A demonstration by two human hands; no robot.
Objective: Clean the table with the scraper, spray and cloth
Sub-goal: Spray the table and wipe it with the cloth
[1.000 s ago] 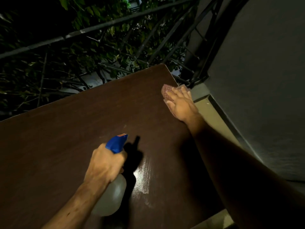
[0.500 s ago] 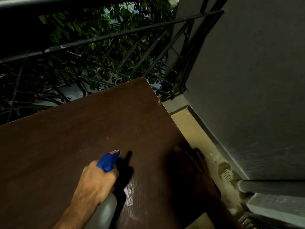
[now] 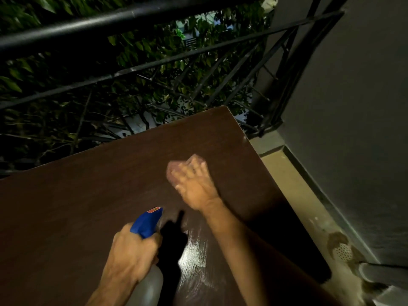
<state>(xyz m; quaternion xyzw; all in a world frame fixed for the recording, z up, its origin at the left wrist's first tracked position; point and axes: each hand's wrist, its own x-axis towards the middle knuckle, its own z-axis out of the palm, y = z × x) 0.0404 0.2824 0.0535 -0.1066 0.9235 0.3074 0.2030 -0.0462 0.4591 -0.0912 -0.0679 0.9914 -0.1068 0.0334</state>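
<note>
- Your left hand (image 3: 132,250) is wrapped tight around the neck of the spray bottle (image 3: 146,281); its blue trigger head (image 3: 146,221) sticks out above your knuckles, nozzle aimed toward the far side of the table.
- The bottle's pale, translucent body runs down below your fist toward the lower edge of the view, over the dark brown table (image 3: 66,217). Whether its base touches the surface cannot be told.
- Your right hand (image 3: 197,188) lies palm down on a pinkish cloth (image 3: 176,171), fingers spread and pressing it flat on the tabletop, toward the far right corner. The hand and cloth are motion-blurred.
- The cloth shows only at the fingertips and to their left; the rest is hidden under your palm.
- A wet, shiny streak (image 3: 194,255) sits on the table between your two forearms, just right of the bottle's shadow.
- No scraper can be made out in this view.
- Beyond the far table edge: a black metal railing (image 3: 132,16) with leaves behind it. A grey wall (image 3: 353,129) stands to the right, with a floor drain (image 3: 341,252) at its foot.
</note>
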